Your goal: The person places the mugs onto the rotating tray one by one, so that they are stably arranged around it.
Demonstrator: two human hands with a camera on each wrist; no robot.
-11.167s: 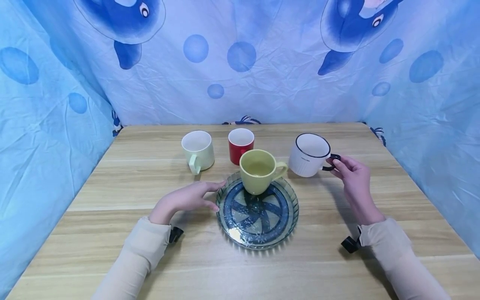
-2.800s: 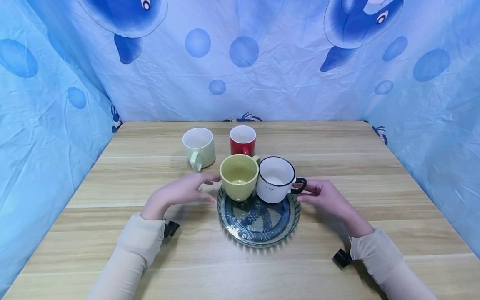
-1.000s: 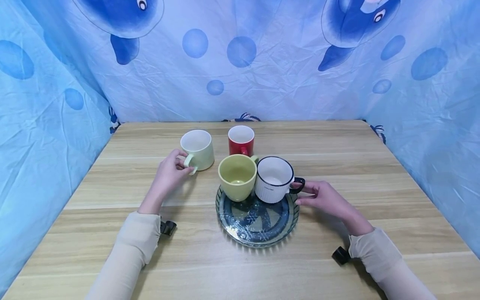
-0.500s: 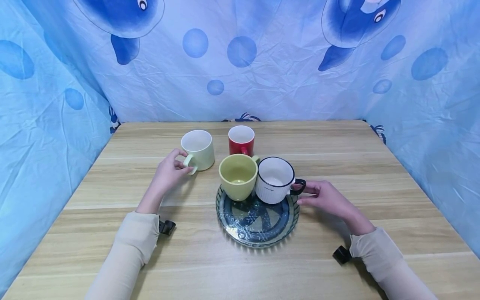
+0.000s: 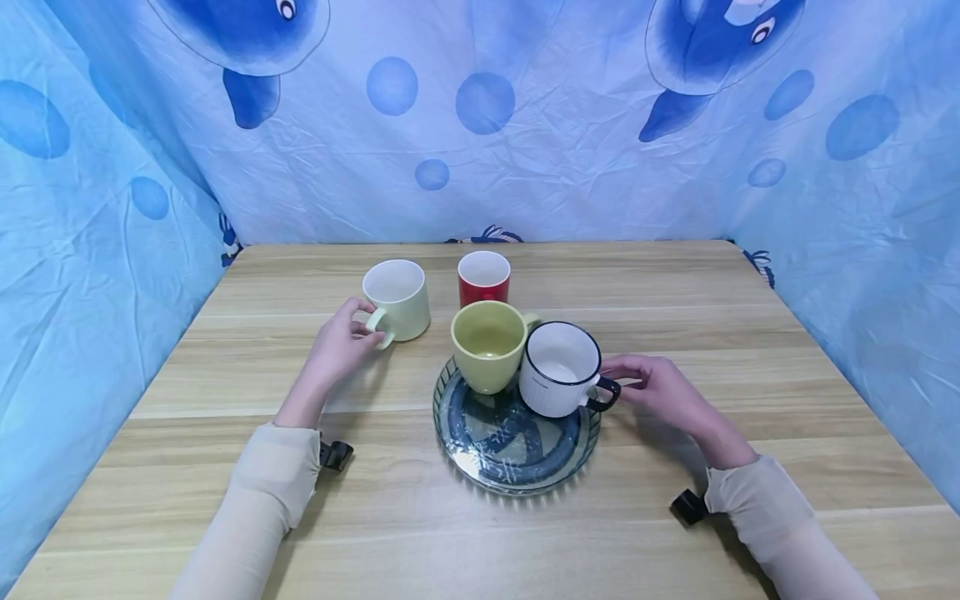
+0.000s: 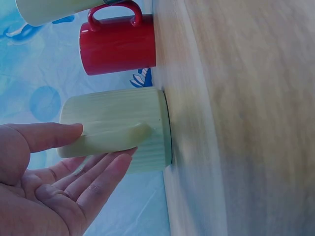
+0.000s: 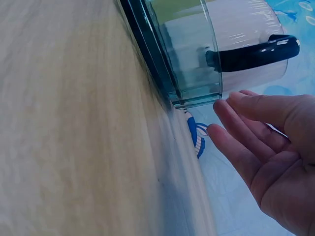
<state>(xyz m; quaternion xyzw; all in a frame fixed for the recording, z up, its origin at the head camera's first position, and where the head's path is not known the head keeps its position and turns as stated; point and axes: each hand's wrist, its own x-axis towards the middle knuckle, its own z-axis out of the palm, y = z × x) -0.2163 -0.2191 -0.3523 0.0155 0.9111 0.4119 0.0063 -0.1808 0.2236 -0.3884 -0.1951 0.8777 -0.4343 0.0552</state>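
Observation:
In the head view my left hand [image 5: 335, 346] pinches the handle of a pale green mug [image 5: 405, 312] at the back left. The left wrist view shows the thumb along one side of that handle [image 6: 110, 142] and fingers on the other. A yellow-green mug [image 5: 489, 354] and a white mug [image 5: 553, 392] with a black rim stand side by side on the patterned glass plate [image 5: 517, 467]. My right hand [image 5: 660, 392], fingers loosely bent, is beside the white mug behind its black handle [image 7: 256, 55]; nothing is between thumb and fingers.
A red mug [image 5: 483, 287] stands behind the plate, partly hidden by the yellow-green mug. The wooden table [image 5: 480, 550] ends at the back against a blue curtain [image 5: 570, 158] with dolphin figures.
My left hand has gone from the plate's side to the pale green mug's handle. The white mug, earlier set on the plate, has just shifted forward-right, its handle turned forward; the yellow-green mug shifted back-right.

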